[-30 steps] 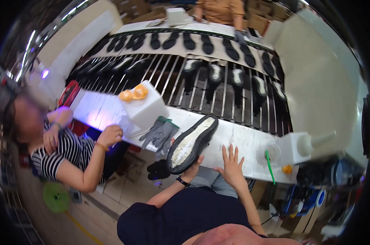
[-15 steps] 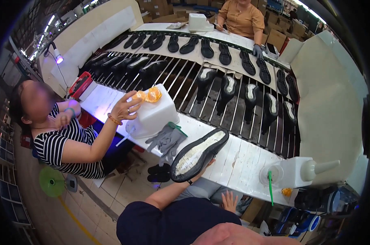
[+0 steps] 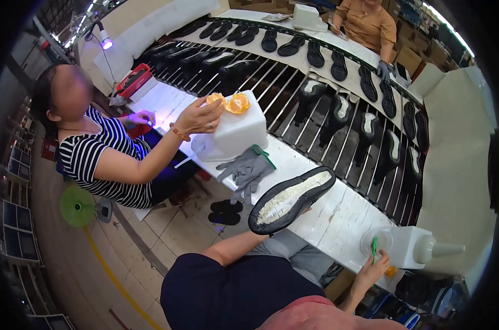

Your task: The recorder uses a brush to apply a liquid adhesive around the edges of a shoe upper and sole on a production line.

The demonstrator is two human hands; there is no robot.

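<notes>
And here a black shoe (image 3: 293, 201) is held bottom-up above the near edge of the counter (image 3: 337, 228), pale inset turned to view. It's supported from below by the L hand (image 3: 306, 210): grip filled w/ the shoe, though most fingers are hidden, so how tightly it's wrapped can't be told. Held thus prob. b/c the inset is left uncovered by fingers.

Over on the R, a green stick (image 3: 374, 246) is pinched by the R hand (image 3: 370, 270), grip narrow. The stick is stood in a clear cup (image 3: 365, 240) and taken nr its outer end, presumably so fingertips are kept out. Cup's set just beside a spouted white box (image 3: 406, 245), handy for that side.

To the L, grey gloves (image 3: 247, 173) are draped partly over the edge, nr a second white box (image 3: 233, 137) topped w/ peeled fruit (image 3: 238, 103), touched by a co-worker's hand (image 3: 203, 115).

Surface: white, scuffed, spotted. Beyond it, a barred rack (image 3: 277, 104) is lined w/ more shoes (image 3: 367, 125), insets up, seemingly to be kept off the bars; behind, black soles (image 3: 338, 66) are rowed on pale cloth (image 3: 353, 74). Room: tiled floor (image 3: 161, 236), cartons (image 3: 412, 55) at the back, purple-lit lamp (image 3: 105, 41) far L.
</notes>
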